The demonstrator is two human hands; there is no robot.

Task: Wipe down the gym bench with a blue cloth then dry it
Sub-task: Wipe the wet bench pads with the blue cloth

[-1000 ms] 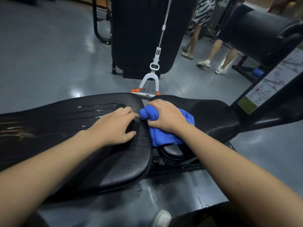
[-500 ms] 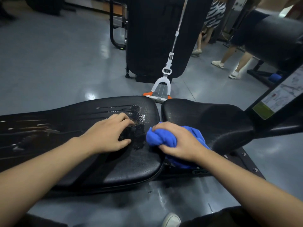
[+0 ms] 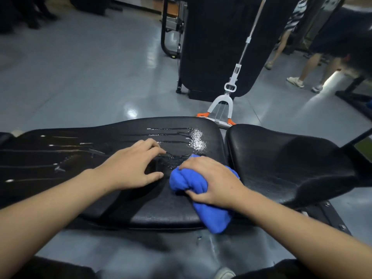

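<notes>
A: Counting from the long bench pad (image 3: 141,206)?
B: Two hands on it: right hand (image 3: 211,182) clutches one bunched blue cloth (image 3: 209,216) at its right end; left hand (image 3: 128,168) rests beside, fingers spread.
A: Beyond?
B: One seat pad (image 3: 281,158), one mop (image 3: 222,109).

Mop (image 3: 223,109) leans against a black machine (image 3: 217,43); people's legs (image 3: 314,67) beyond.

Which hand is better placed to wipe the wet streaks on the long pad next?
The right hand. It already grips the blue cloth on the long pad, just below the wet streaks. The left hand holds nothing and rests on the pad.
</notes>
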